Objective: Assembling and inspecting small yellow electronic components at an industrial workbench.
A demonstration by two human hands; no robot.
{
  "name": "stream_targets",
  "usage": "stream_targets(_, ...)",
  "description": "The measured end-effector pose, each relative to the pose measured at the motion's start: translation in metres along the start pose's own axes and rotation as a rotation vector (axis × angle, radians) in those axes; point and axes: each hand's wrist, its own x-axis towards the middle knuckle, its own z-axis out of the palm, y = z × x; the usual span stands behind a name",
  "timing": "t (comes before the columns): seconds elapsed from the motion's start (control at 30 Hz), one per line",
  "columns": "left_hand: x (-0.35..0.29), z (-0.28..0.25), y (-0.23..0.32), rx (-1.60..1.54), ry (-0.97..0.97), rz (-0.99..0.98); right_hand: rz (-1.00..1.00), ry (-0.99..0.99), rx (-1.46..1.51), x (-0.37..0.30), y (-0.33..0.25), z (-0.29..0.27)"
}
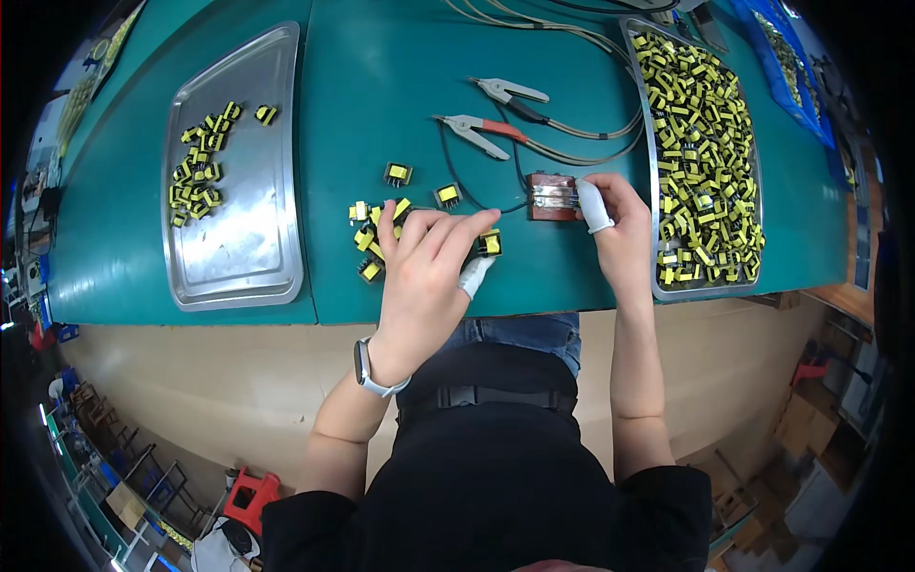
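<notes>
My left hand (429, 267), a white cot on its thumb, pinches a small yellow-and-black transformer (490, 242) between thumb and finger. Its other fingers spread over a loose cluster of similar transformers (367, 238) on the green table. Two more, one transformer (398, 173) and another transformer (448, 195), lie just beyond that hand. At the right end of a reddish-brown block (551, 185) with metal strips, my right hand (618, 214) is closed, its thumb in a white cot. Whatever those fingers hold against the block is hidden.
On the left lies a metal tray (257, 276) with some transformers at its left side. A second tray (658, 294), heaped with transformers, stands on the right. Two clip leads, a grey clip (510, 91) and a red-and-grey clip (481, 132), rest beyond the block with cables trailing right.
</notes>
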Motion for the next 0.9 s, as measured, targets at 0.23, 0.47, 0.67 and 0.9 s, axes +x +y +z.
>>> stream_targets(0.23,0.002,0.000,0.004,-0.080,0.018,-0.001,-0.007,-0.046,0.023,0.006,0.000,-0.003)
stream_targets(0.47,0.003,-0.001,0.007,-0.123,0.048,0.020,-0.096,-0.020,-0.075,0.004,0.000,0.001)
stream_targets(0.67,0.003,-0.007,0.008,-0.254,0.041,0.026,0.146,-0.328,0.614,-0.022,-0.019,0.004)
stream_targets(0.9,0.012,0.003,0.014,-0.188,0.057,0.067,0.002,-0.281,0.424,-0.033,-0.021,0.032)
